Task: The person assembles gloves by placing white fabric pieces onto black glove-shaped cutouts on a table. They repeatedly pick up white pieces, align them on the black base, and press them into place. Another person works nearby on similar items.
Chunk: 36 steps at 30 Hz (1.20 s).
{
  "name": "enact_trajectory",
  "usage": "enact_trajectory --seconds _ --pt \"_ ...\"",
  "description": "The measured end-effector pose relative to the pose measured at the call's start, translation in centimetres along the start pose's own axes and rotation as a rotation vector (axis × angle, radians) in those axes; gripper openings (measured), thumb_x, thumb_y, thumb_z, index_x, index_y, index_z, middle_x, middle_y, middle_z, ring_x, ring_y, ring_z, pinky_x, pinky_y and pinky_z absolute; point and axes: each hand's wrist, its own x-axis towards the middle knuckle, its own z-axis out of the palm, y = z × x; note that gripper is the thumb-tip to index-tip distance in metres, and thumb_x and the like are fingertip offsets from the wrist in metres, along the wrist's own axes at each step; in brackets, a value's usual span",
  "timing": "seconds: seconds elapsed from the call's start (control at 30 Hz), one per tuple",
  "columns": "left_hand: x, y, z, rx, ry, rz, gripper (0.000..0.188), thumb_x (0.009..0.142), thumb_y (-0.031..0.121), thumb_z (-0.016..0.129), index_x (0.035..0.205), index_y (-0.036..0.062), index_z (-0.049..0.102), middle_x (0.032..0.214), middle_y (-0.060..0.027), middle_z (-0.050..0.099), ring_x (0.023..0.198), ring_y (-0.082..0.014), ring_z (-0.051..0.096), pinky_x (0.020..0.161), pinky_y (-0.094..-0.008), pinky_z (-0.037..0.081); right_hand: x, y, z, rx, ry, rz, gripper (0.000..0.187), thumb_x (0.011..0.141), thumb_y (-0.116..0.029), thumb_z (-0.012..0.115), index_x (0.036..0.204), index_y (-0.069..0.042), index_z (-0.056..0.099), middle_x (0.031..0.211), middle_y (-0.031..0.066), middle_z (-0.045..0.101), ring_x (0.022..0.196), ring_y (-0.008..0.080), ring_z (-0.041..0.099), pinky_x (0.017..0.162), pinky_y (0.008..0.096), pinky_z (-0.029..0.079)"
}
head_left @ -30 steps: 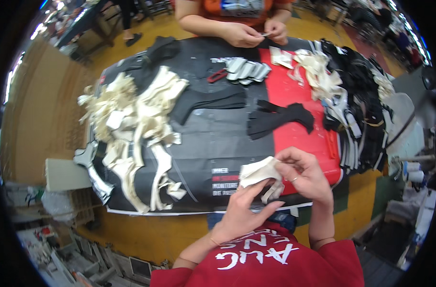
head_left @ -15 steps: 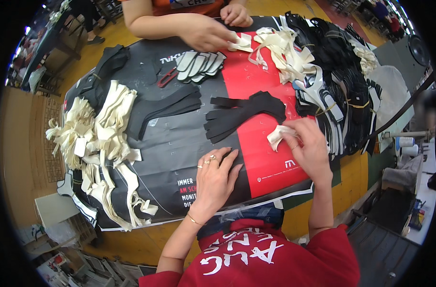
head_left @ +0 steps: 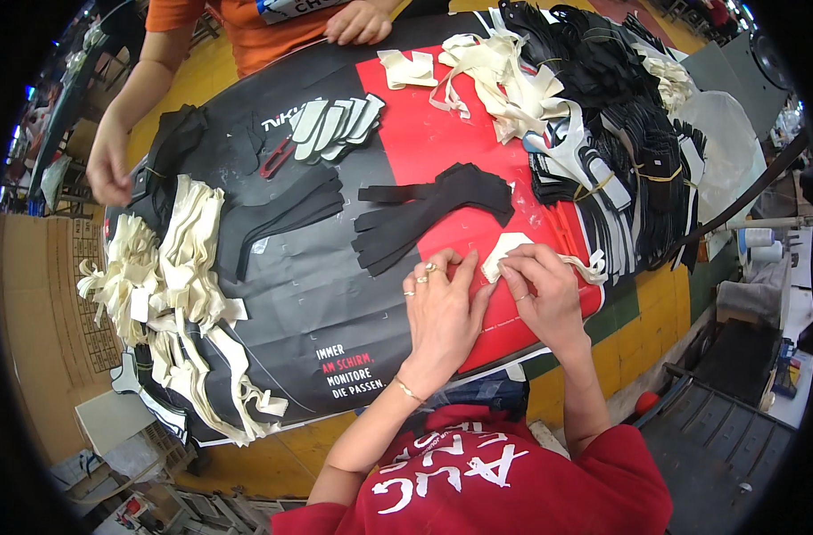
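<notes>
A cream fabric piece [head_left: 503, 252] is between my two hands over the red part of the table cover, near its front edge. My right hand [head_left: 545, 294] pinches it, and a narrow cream tail [head_left: 592, 267] sticks out to the right of that hand. My left hand [head_left: 442, 308] has its bent fingers and thumb drawn together at the piece's left edge; its fingertips are partly hidden. Just beyond my hands lies a fanned stack of black fabric pieces [head_left: 437, 209], touched by neither.
Cream strips [head_left: 188, 259] are heaped at the left, with black strips [head_left: 290, 209] beside them. White-faced pads [head_left: 335, 129] and a red-handled tool [head_left: 277, 159] lie farther back. Bundled black parts [head_left: 652, 169] fill the right. Across the table, a co-worker's hand [head_left: 112, 165] reaches left.
My left hand has moved right from the table to the cream piece, joining my right hand. The co-worker has left the cream pieces at the back and reached far left. The view has shifted slightly.
</notes>
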Motion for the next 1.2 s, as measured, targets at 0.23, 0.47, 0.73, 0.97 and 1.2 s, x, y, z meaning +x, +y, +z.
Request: enact_trajectory --seconds 0.23,0.47,0.73,0.97,1.2 --pt "0.5 0.2 0.7 -0.125 -0.010 0.002 0.039 0.078 0.007 0.076 0.117 0.0060 0.071 0.110 -0.0086 0.064 0.100 -0.0268 0.058 0.089 -0.0403 0.039 -0.3 -0.4 -1.1 -0.098 -0.042 -0.125 0.019 0.087 -0.009 0.070 0.105 -0.004 0.071 0.104 0.0079 0.071 0.094 0.0263 0.068 0.082 0.0387 0.054" --pt "0.5 0.0 0.6 -0.158 -0.007 0.018 0.037 0.081 0.005 0.072 0.118 0.0054 0.070 0.099 -0.0100 0.069 0.092 -0.0266 0.061 0.086 -0.0384 0.041 -0.2 -1.0 -1.1 -0.159 -0.071 -0.210 0.022 0.085 -0.007 0.069 0.107 -0.005 0.070 0.104 0.0090 0.071 0.095 0.0271 0.067 0.082 0.0389 0.054" --pt "0.8 0.2 -0.2 -0.288 -0.105 -0.067 0.046 0.082 0.003 0.069 0.128 0.0040 0.064 0.099 -0.0121 0.072 0.094 -0.0264 0.066 0.090 -0.0378 0.040 0.2 -0.2 -0.7 -0.131 -0.028 -0.231 0.014 0.087 -0.008 0.068 0.100 -0.004 0.068 0.101 0.0098 0.070 0.092 0.0302 0.067 0.081 0.0405 0.054" --pt "0.8 0.6 -0.7 -0.779 -0.133 -0.343 0.049 0.088 -0.005 0.069 0.135 -0.0027 0.054 0.107 -0.0189 0.073 0.100 -0.0210 0.074 0.085 -0.0274 0.058 -0.1 0.3 -0.9 0.055 -0.070 -0.145 0.014 0.090 -0.009 0.068 0.103 -0.004 0.070 0.106 0.0094 0.071 0.096 0.0274 0.069 0.080 0.0396 0.054" --pt "0.7 -0.2 -0.1 -0.947 -0.135 -0.461 0.040 0.091 -0.005 0.067 0.129 -0.0049 0.056 0.103 -0.0169 0.073 0.100 -0.0173 0.071 0.084 -0.0254 0.056 -0.5 0.2 -0.9 0.017 -0.090 -0.135 0.017 0.089 -0.008 0.069 0.106 -0.004 0.071 0.109 0.0084 0.071 0.098 0.0270 0.069 0.085 0.0396 0.054"
